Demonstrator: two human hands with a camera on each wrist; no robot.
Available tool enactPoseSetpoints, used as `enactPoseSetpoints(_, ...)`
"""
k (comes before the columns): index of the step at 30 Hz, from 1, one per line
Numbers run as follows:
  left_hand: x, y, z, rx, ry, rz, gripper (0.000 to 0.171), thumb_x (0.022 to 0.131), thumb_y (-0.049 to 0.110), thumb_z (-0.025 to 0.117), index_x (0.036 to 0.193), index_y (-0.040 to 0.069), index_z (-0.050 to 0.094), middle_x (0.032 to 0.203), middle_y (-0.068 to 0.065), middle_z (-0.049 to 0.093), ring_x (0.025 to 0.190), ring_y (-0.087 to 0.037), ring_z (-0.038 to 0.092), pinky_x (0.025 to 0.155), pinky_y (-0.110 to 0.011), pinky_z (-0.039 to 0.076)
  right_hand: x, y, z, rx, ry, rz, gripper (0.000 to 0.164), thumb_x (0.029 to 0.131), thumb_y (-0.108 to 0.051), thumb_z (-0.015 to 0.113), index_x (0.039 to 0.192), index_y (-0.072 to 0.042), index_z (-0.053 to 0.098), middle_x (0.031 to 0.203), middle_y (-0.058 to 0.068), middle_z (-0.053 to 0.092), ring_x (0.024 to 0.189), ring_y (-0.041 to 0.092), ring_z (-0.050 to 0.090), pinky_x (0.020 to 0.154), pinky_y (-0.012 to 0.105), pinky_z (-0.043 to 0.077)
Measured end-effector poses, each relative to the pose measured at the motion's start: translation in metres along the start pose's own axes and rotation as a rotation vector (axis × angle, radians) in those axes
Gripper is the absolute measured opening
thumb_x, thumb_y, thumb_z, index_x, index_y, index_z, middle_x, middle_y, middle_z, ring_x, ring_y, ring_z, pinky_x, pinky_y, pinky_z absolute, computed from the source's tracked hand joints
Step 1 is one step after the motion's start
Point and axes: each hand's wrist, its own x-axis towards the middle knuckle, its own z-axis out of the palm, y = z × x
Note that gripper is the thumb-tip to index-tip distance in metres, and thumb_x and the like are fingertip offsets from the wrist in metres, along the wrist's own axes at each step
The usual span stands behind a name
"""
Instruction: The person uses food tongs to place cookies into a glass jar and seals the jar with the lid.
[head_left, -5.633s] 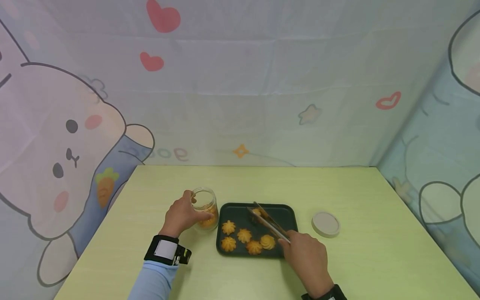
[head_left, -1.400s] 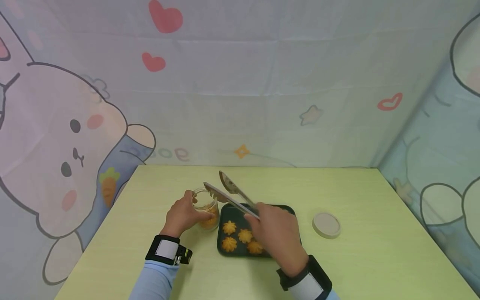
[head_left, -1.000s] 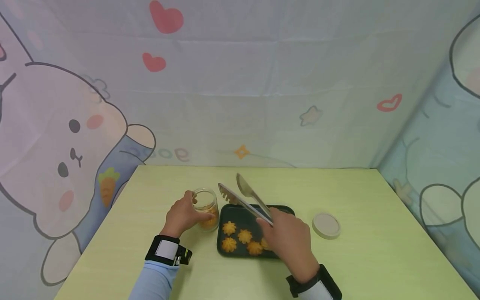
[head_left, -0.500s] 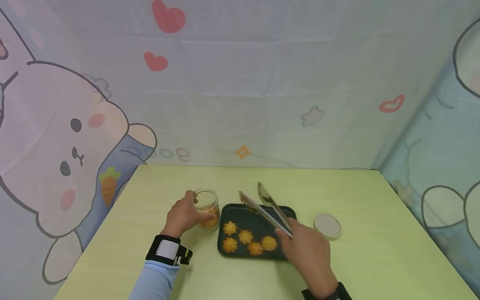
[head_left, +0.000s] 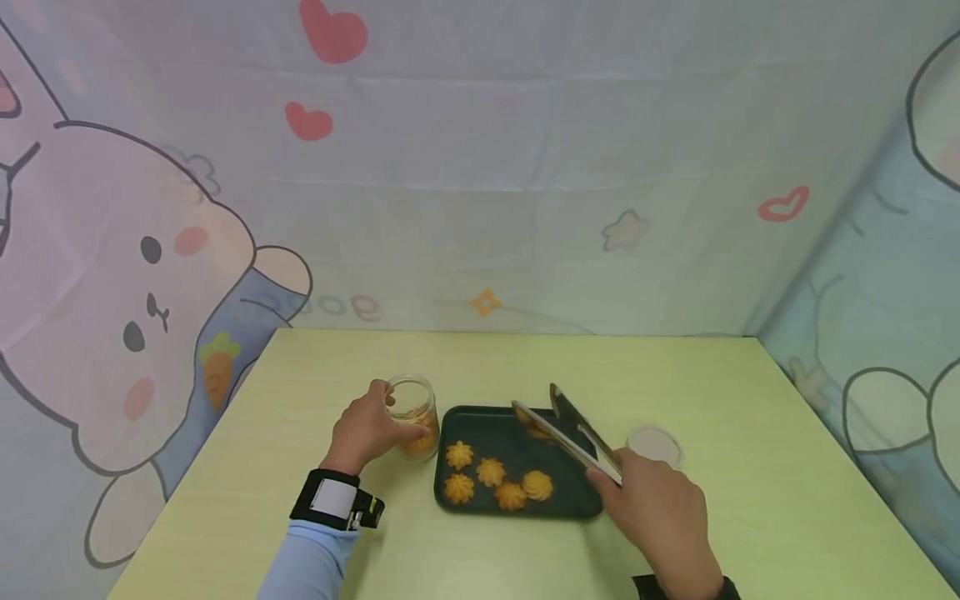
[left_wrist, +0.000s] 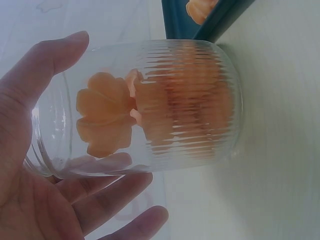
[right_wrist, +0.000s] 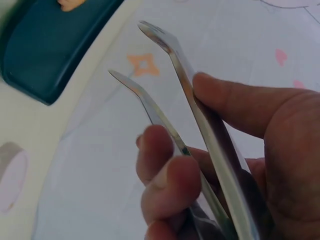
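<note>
My left hand [head_left: 369,431] grips a clear glass jar [head_left: 425,412] near its uncovered mouth, thumb on one side and fingers on the other. Several flower-shaped cookies [left_wrist: 105,115] lie inside the jar, the lower ones blurred by ribbed glass. In my right hand [head_left: 660,512] is a pair of metal tongs [head_left: 566,443], held over the right part of a dark green tray [head_left: 487,423]. Their tips stand apart with no cookie seen between them. Several piped golden cookies [head_left: 491,472] sit on the tray's left and front part.
A pale round lid [head_left: 654,446] lies right of the tray, partly behind my right hand. The jar stands close to the tray's left edge on a light yellow table [head_left: 750,500]. A printed cloth [head_left: 525,167] hangs behind the table.
The tongs went from a cookie at the tray's back to the jar's mouth, then rightward over the tray. That cookie no longer shows at its spot. My left hand stays on the jar.
</note>
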Motion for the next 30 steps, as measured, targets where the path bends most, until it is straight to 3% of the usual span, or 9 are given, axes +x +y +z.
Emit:
enactPoseSetpoints(6, 0.000, -0.001, -0.001, -0.006, -0.001, 0.001, 0.081, 0.073, 0.046, 0.087, 0.129, -0.001, 0.052, 0.131, -0.022, 0.067, 0.108, -0.041, 0.067, 0.078, -0.046, 0.053, -0.003, 0.006, -0.009, -0.024, -0.104, 0.003, 0.036, 0.091, -0.043, 0.072, 0.104, -0.010, 0.069, 0.075, 0.003, 0.065, 0.061, 0.021, 0.056, 0.051, 0.039, 0.041)
enactPoseSetpoints(16, 0.000, -0.002, -0.001, -0.016, -0.003, 0.002, 0.081, 0.074, 0.046, 0.087, 0.130, -0.001, 0.052, 0.133, -0.022, 0.066, 0.109, -0.042, 0.067, 0.077, -0.046, 0.053, -0.007, 0.011, -0.013, -0.074, -0.204, -0.022, 0.031, 0.087, -0.043, 0.075, 0.096, -0.014, 0.072, 0.079, -0.003, 0.066, 0.067, 0.019, 0.056, 0.057, 0.041, 0.045)
enactPoseSetpoints(30, 0.000, -0.001, 0.000, -0.008, -0.006, 0.001, 0.081, 0.074, 0.047, 0.086, 0.131, 0.000, 0.051, 0.133, -0.021, 0.065, 0.109, -0.041, 0.066, 0.078, -0.046, 0.053, 0.003, 0.017, 0.015, -0.025, -0.122, 0.028, 0.029, 0.092, -0.034, 0.073, 0.082, -0.008, 0.063, 0.065, 0.002, 0.056, 0.056, 0.021, 0.052, 0.049, 0.037, 0.040)
